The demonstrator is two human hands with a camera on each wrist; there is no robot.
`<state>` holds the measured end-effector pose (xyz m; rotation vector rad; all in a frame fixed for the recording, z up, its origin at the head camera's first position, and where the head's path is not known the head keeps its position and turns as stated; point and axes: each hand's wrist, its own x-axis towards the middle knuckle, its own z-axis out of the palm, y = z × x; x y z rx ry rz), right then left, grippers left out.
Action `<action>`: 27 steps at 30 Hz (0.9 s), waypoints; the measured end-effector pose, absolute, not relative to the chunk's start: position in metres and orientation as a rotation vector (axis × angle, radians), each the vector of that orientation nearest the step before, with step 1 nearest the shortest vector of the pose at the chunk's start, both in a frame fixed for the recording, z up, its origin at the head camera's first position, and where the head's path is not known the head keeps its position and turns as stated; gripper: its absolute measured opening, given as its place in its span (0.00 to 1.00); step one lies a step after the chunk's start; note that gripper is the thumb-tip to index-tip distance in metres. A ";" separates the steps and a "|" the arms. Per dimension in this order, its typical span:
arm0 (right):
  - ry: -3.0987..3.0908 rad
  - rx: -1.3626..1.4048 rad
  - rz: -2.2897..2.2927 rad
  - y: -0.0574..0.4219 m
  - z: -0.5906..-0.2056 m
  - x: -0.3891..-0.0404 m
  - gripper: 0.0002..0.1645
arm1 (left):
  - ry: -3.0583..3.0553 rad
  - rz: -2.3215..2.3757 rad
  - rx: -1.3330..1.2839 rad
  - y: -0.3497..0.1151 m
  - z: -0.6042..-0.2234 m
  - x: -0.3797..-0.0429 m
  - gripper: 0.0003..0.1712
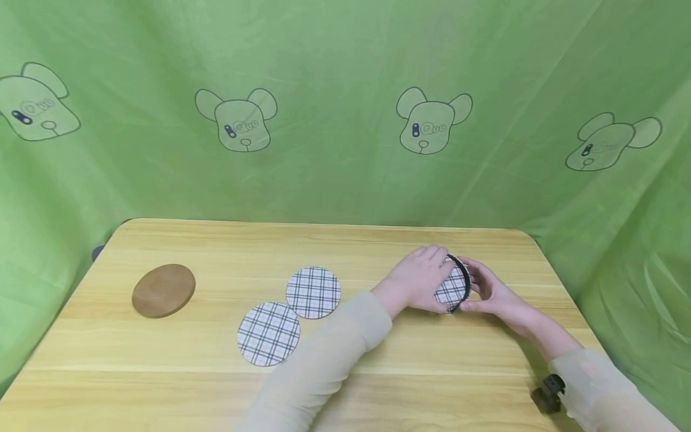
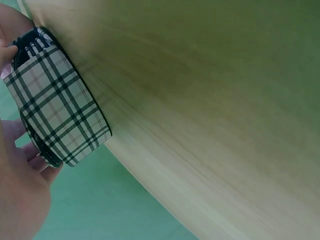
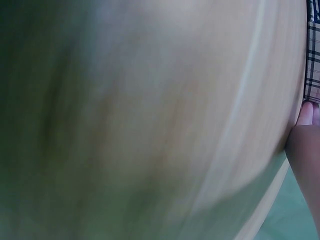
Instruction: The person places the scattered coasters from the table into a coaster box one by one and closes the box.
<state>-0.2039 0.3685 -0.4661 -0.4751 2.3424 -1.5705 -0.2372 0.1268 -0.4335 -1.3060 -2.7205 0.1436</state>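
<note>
At the right of the table, both hands are on a plaid coaster holder (image 1: 452, 288) with dark edging. My left hand (image 1: 418, 279) grips its left side, the thumb near the front and the fingers over the far side. Thumb and curled fingers of my right hand (image 1: 493, 294) hold the opposite side. The left wrist view shows the holder's plaid wall (image 2: 60, 100), with several thin edges stacked inside its dark opening. Only a strip of the plaid holder (image 3: 314, 60) and part of the right hand (image 3: 306, 150) enter the right wrist view.
Two round plaid coasters (image 1: 313, 292) lie close together near the middle of the wooden table (image 1: 399, 384). Further left lies a plain brown disc (image 1: 164, 291). A green curtain (image 1: 335, 180) hangs behind the table. A small black device (image 1: 547, 393) sits by the right sleeve.
</note>
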 end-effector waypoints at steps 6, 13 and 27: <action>2.338 -0.508 -1.588 0.369 -0.468 -0.204 0.60 | -2.739 0.130 -1.317 0.127 -0.435 -0.236 0.54; 2.339 -0.524 -1.595 0.369 -0.469 -0.204 0.59 | -2.762 0.117 -1.314 0.126 -0.435 -0.235 0.53; 2.343 -0.526 -1.588 0.368 -0.469 -0.205 0.58 | -2.796 0.062 -1.300 0.125 -0.436 -0.237 0.52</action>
